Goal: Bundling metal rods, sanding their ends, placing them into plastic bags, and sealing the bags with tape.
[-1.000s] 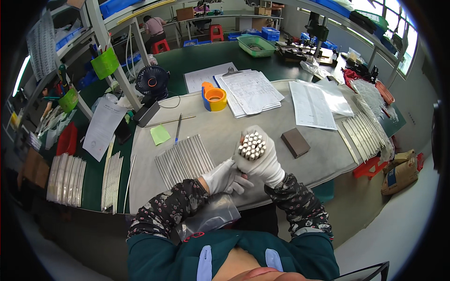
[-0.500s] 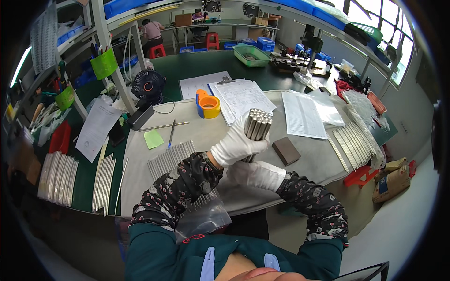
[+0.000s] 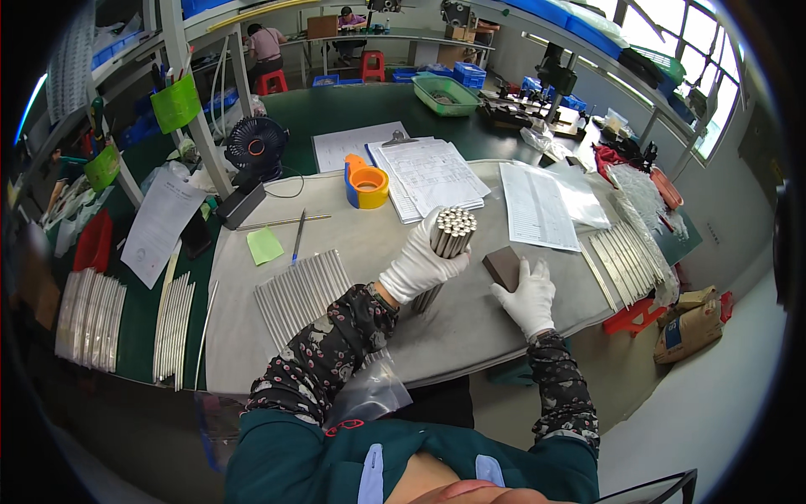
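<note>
My left hand [image 3: 417,267], in a white glove, is closed round a bundle of shiny metal rods [image 3: 454,228]. The rods stand nearly upright, their round ends facing up and their lower ends showing beneath the hand. My right hand [image 3: 531,301], also gloved, is at the near right side of a dark brown block [image 3: 502,267]. Its thumb and fingers are apart there; whether they touch the block I cannot tell. Left of my left forearm, a row of metal rods [image 3: 298,290] lies side by side on the grey mat [image 3: 378,244]. A clear plastic bag [image 3: 369,395] lies at the mat's near edge.
An orange and blue tape dispenser [image 3: 366,183], clipboard papers [image 3: 428,181] and a small fan [image 3: 253,147] stand beyond. Further rods lie on the right [image 3: 625,256] and in wrapped bundles [image 3: 92,319] on the left. Shelf posts [image 3: 197,109] rise on the left. Two people sit in the background.
My right hand has left the lower part of the rod bundle and moved right to the brown block, its fingers spreading. My left hand keeps the bundle, now more upright.
</note>
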Action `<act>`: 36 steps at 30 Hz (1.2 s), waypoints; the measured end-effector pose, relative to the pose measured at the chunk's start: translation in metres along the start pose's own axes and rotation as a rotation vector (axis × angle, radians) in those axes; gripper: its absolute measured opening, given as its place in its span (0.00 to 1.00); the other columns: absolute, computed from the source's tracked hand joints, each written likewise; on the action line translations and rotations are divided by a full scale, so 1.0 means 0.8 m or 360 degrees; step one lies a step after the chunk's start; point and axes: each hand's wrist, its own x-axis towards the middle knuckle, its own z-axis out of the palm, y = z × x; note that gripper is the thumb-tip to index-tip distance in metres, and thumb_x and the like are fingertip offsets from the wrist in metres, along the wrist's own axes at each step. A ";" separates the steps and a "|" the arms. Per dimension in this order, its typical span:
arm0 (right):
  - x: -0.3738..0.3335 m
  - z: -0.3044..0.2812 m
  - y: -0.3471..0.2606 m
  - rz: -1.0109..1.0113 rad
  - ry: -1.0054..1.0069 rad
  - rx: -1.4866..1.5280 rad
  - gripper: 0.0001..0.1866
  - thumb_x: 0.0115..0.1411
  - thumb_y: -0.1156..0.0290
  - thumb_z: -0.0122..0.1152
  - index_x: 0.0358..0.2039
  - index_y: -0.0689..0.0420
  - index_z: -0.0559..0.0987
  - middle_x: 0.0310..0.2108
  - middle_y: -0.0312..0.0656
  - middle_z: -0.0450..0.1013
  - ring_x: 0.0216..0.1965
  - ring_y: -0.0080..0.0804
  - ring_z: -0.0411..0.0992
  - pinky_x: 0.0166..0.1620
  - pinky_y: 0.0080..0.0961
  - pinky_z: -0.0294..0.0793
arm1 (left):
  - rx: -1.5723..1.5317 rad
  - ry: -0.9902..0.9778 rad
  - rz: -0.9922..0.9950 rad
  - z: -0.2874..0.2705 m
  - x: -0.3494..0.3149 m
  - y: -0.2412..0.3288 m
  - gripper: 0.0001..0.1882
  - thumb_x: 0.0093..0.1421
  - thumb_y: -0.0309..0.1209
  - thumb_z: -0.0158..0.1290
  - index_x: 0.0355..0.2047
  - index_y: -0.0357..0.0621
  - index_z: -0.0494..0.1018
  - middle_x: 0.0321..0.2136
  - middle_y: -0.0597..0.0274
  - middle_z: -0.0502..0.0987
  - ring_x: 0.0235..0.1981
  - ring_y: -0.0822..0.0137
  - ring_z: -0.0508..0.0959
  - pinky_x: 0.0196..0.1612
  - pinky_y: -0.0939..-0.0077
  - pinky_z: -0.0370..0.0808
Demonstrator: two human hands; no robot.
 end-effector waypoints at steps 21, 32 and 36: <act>0.103 -0.142 -0.084 -0.0664 0.0478 0.1423 0.17 0.41 0.68 0.62 0.34 0.56 0.77 0.38 0.46 0.69 0.41 0.43 0.65 0.46 0.34 0.63 | 0.0179 0.0248 0.0048 0.001 0.004 -0.002 0.20 0.45 0.22 0.54 0.39 0.41 0.62 0.27 0.65 0.70 0.28 0.75 0.70 0.33 0.79 0.70; 0.019 -0.010 -0.039 0.0003 -0.0164 0.0306 0.32 0.35 0.57 0.68 0.42 0.57 0.74 0.52 0.59 0.56 0.55 0.52 0.55 0.53 0.40 0.59 | 0.0081 0.0164 -0.0085 -0.009 0.003 -0.008 0.21 0.45 0.22 0.54 0.41 0.40 0.62 0.27 0.67 0.70 0.28 0.77 0.71 0.33 0.81 0.70; 0.025 -0.007 -0.100 -0.0355 -0.0346 0.1556 0.40 0.33 0.65 0.70 0.50 0.61 0.65 0.53 0.55 0.58 0.56 0.46 0.56 0.56 0.34 0.57 | 0.0042 0.0167 0.0014 -0.016 0.004 -0.004 0.09 0.46 0.21 0.54 0.29 0.42 0.68 0.22 0.71 0.71 0.24 0.79 0.71 0.28 0.83 0.70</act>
